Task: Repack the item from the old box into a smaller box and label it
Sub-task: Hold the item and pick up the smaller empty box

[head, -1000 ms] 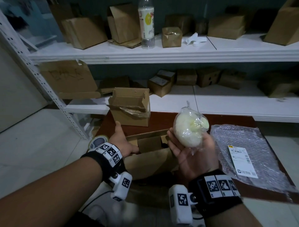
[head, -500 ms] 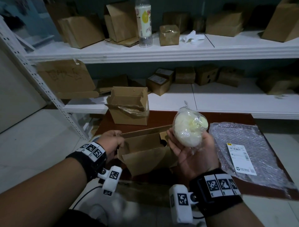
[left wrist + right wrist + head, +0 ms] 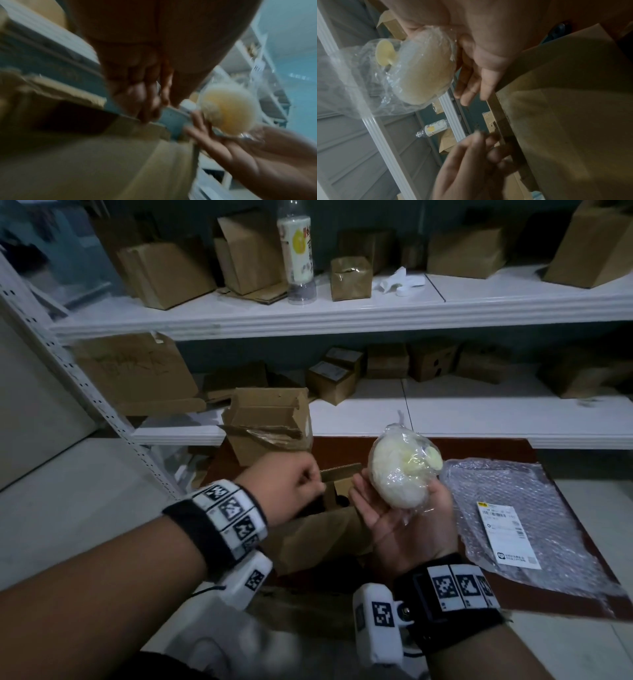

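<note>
A pale round item wrapped in clear plastic [image 3: 399,470] sits upright in my right hand [image 3: 394,508], which is palm up with fingers and thumb cupped round it. The same wrapped item [image 3: 423,75] fills the left of the right wrist view. Just left of it, my left hand [image 3: 318,484] pinches the edge of a flap on the near cardboard box [image 3: 308,539], which stands open under both hands. The blurred left wrist view has my fingers [image 3: 147,105] on that cardboard edge. A second open box [image 3: 270,422] stands behind on the brown table.
A bubble-wrap mailer [image 3: 548,501] with a white shipping label [image 3: 507,535] lies to the right on the table [image 3: 479,448]. White shelves [image 3: 342,313] behind carry several cardboard boxes and a plastic bottle [image 3: 296,251]. A perforated shelf post slants down at the left.
My left hand moved right from the near box's left rim to pinch a flap over its opening. The right hand stayed put with the wrapped item.
</note>
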Tool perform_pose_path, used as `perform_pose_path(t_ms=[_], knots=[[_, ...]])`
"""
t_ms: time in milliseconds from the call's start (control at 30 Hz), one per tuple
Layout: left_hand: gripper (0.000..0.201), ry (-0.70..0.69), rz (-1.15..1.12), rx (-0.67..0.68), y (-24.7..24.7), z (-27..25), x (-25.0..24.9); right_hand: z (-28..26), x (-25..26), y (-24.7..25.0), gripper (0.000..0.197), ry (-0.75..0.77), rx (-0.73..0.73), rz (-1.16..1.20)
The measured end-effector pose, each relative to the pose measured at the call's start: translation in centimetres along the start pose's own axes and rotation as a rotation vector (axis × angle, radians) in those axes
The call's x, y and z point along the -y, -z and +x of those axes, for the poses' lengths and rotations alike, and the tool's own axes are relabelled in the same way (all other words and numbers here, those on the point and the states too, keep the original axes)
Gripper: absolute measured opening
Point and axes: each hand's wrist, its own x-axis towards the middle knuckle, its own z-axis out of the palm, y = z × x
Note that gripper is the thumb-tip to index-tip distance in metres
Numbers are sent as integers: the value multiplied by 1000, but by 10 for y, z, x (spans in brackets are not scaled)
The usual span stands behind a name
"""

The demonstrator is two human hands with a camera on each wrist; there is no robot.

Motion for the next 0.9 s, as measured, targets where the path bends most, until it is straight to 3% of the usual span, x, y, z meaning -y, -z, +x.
perform_pose_path(t_ms=[100, 200, 333, 467, 533, 667, 800, 900], knots=[[41, 66, 50, 271, -20, 15, -18, 2, 13, -1, 59, 97, -60, -16], [42, -34, 257, 403, -32, 21, -21, 3, 28, 6, 60, 134, -101, 1], [13, -148, 333, 390, -32, 21, -9, 7, 36, 16, 62, 112, -145, 6], [15, -185, 419, 463, -24, 26, 1, 10, 31, 16, 67, 22, -179, -52], [16, -235, 444, 423, -21, 30, 11, 9, 27, 16, 64, -34, -174, -63], [36, -275, 573, 349, -20, 27, 12, 9, 19, 13, 61, -87, -146, -56], [61, -149, 474, 352, -30, 16, -20, 13, 12, 13, 59, -73, -159, -72], [75, -76, 539, 482, -43, 14, -40, 13, 9, 16, 61, -89, -155, -69]])
